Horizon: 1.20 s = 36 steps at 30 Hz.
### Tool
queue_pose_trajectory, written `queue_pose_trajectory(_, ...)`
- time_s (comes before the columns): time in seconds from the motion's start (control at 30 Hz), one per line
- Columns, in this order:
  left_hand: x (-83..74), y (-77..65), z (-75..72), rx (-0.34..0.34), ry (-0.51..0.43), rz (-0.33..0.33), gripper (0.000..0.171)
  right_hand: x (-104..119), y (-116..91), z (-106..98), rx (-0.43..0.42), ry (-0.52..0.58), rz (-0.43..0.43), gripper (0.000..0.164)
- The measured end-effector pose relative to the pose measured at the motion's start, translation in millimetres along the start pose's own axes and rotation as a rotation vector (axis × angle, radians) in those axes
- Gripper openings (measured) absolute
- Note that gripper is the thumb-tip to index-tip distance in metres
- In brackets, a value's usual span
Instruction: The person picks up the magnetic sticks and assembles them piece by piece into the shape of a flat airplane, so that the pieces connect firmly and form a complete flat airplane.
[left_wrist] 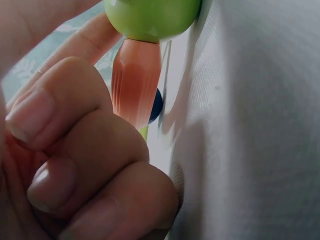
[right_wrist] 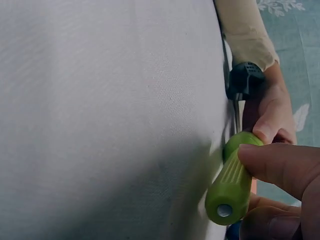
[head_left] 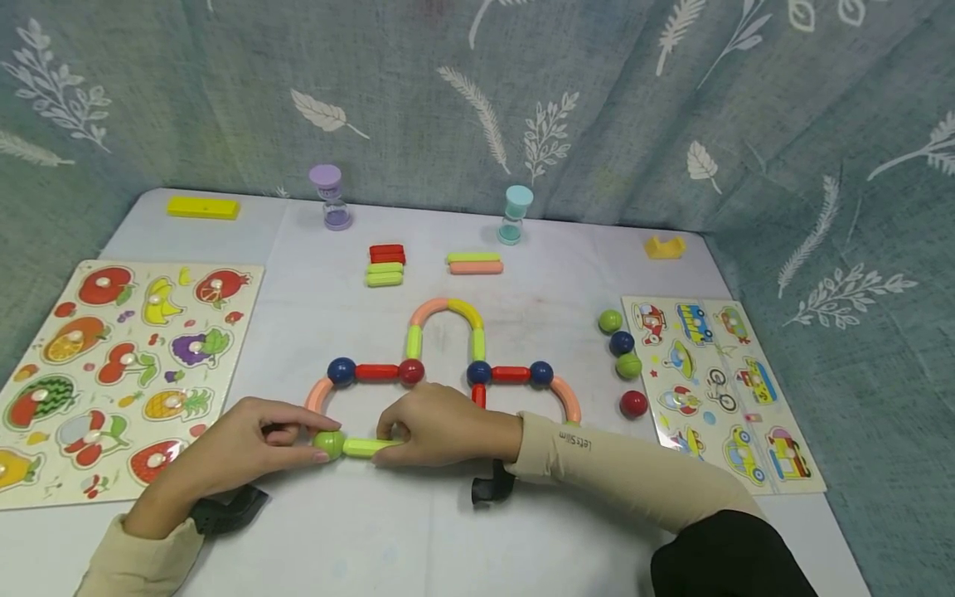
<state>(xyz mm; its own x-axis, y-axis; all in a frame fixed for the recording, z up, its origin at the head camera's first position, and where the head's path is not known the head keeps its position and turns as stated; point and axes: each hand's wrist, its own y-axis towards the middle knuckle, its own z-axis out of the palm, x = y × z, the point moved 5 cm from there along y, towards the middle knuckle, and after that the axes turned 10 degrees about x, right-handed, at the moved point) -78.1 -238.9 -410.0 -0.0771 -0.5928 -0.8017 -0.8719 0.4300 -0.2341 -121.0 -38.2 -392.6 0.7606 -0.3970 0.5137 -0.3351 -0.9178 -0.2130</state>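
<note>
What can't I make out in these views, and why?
Head: the lower end of the red ribbed stick, hidden by the right hand.
Head: the left end of the white fruit-picture board, cut by the frame's left edge.
Left wrist: the top of the glossy light-green ball, cut by the upper edge.
Right wrist: a dark blue piece, mostly behind the light-green ribbed stick and right hand.

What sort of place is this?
Probably a tabletop play setup, perhaps staged: a fruit puzzle board, a vehicle puzzle board and a ball-and-rod toy on a white-covered table.
</note>
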Motion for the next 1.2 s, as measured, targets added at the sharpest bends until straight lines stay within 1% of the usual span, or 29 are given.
queue_pose_trajectory(0.1, 3.5, 0.6, 1.0, 0.004, -0.006, 0.013, 0.027, 0, -1, -1, -0.004, 0.012, 0.001, 0.022)
queue_pose_trajectory(0.2, 3.3, 0.4, 1.5, 0.010, -0.023, 0.042, 0.027, -2, -3, -1, 0.002, 0.029, -0.002, 0.022)
queue_pose_trajectory(0.33, 2.3, 0.2, 1.1, 0.023, -0.041, 0.065, 0.025, -7, -8, -2, 0.009, 0.042, -0.001, 0.023)
queue_pose_trajectory(0.57, 1.3, 1.7, 1.0, 0.044, -0.069, 0.071, 0.024, -17, -26, -3, 0.004, 0.068, 0.030, 0.023)
queue_pose_trajectory(0.63, 1.3, 1.4, 0.7, 0.044, -0.076, 0.071, 0.025, -19, -29, -3, 0.012, 0.054, 0.035, 0.023)
queue_pose_trajectory(0.73, 2.2, -0.2, -0.2, 0.038, -0.076, 0.065, 0.025, -18, -33, -3, 0.008, 0.031, 0.018, 0.022)
queue_pose_trajectory(0.87, 2.6, -1.6, -0.4, 0.035, -0.072, 0.076, 0.025, -13, -40, -8, -0.032, 0.007, 0.002, 0.024)
queue_pose_trajectory(0.93, 2.3, -0.9, 0.1, 0.038, -0.074, 0.083, 0.025, -14, -51, -19, -0.096, 0.016, 0.016, 0.026)
queue_pose_trajectory(1.0, 2.0, 0.4, 0.4, 0.040, -0.069, 0.088, 0.026, -21, -67, -37, -0.204, 0.054, 0.052, 0.026)
queue_pose_trajectory(1.1, 1.6, 1.3, 0.1, 0.034, -0.061, 0.090, 0.026, -40, -99, -65, -0.408, 0.142, 0.136, 0.022)
queue_pose_trajectory(1.17, 1.6, 1.4, -0.1, 0.031, -0.052, 0.090, 0.026, -55, -122, -76, -0.509, 0.192, 0.197, 0.020)
queue_pose_trajectory(1.2, 1.7, 1.3, 0.0, 0.030, -0.054, 0.085, 0.026, -62, -134, -77, -0.541, 0.211, 0.231, 0.020)
